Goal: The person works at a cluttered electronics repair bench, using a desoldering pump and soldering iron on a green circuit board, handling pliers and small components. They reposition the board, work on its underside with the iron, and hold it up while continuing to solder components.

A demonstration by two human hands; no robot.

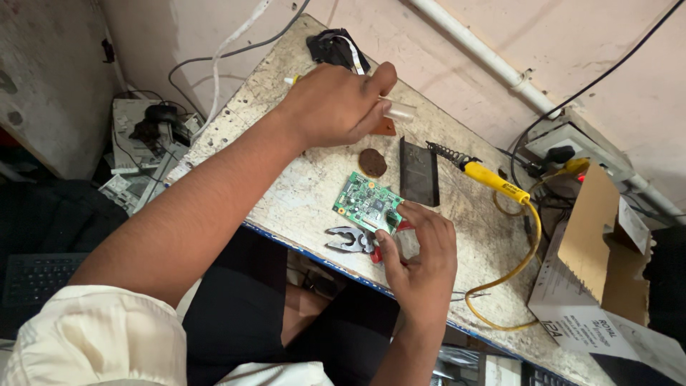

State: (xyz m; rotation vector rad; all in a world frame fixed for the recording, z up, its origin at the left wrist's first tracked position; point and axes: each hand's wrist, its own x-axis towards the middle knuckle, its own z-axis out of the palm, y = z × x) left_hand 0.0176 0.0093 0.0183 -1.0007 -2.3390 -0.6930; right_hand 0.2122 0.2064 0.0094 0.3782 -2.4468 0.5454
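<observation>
- Cardboard box [597,236] at the right edge of the worktop [300,193]: flaps open, its contents cannot be made out.
- Left hand [336,104], far side, closed around a clear tube-like tool [399,110]; its yellow end is mostly hidden.
- Right hand [421,250], near edge, fingers pinching the corner of a green circuit board [368,202] lying mid-worktop.
- Pliers [350,239] partly hidden under that hand.
- Yellow soldering iron [493,179] rests right of the board.
</observation>
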